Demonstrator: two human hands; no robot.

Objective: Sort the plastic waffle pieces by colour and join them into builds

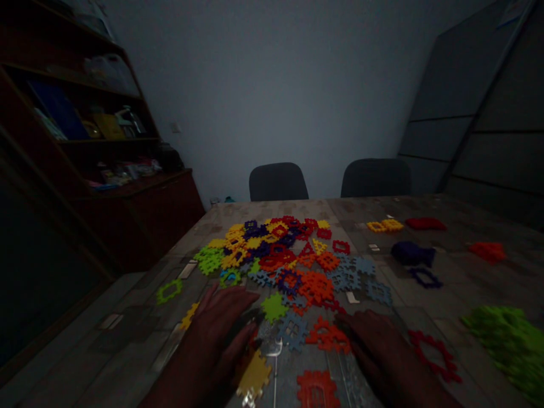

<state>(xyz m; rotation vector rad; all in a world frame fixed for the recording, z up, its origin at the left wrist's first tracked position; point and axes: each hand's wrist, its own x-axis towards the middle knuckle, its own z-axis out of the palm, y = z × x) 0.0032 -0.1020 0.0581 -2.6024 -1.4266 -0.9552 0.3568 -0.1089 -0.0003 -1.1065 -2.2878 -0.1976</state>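
Resting low over the near side of the worktop (136, 345), both hands flank loose toothed plastic pieces. Left hand (212, 326) fairly wide, thumb parted from fingers, a yellow piece (255, 375) partly under it; cannot tell whether it bears on anything. Right hand (378, 343) narrower, fingertips at the edge of an orange piece (326, 335); grip, if any, hidden. Between them, a green piece (274, 307) and a grey-blue piece (293, 331) lie flat, probably easy to reach from either side. Mixed heap (276, 252) sits beyond, centred, likely so both arms reach it equally. To the right, a green pile (505, 340), purple cluster (412, 253), red stack (425, 224), orange stack (487, 251) and yellow pieces (385, 225) stand apart from one another, each one colour; the gaps seem to keep colours from mingling.
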